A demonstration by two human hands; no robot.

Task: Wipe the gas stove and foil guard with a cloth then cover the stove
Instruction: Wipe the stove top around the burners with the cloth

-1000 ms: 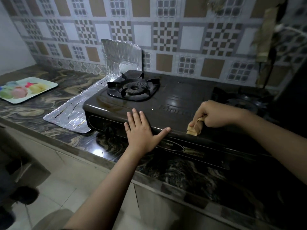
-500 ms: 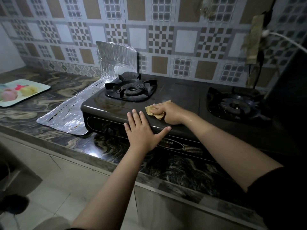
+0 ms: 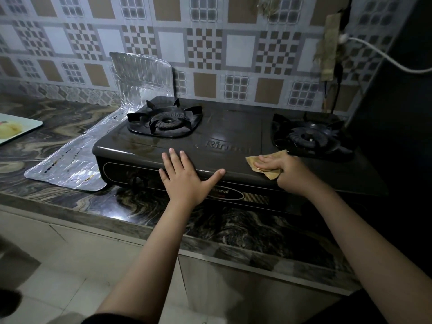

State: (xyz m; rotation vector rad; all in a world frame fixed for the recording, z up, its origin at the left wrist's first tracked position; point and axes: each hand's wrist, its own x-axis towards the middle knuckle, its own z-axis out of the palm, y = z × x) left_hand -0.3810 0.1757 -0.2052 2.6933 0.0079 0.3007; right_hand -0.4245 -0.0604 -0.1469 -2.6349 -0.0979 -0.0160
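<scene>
We observe the dark two-burner gas stove [image 3: 233, 134] on the marbled dark countertop [image 3: 58, 122], against the patterned tile wall. Left hand [image 3: 187, 178] lies flat, fingers straight and spread, pressing the stove's front edge. Right hand [image 3: 280, 169] presses a folded tan cloth [image 3: 264, 164] onto the stove top, just in front of the right burner [image 3: 308, 136]; fingers lie fairly straight over it. The crinkled silver foil guard [image 3: 74, 164] lies left of the stove, its back panel upright.
</scene>
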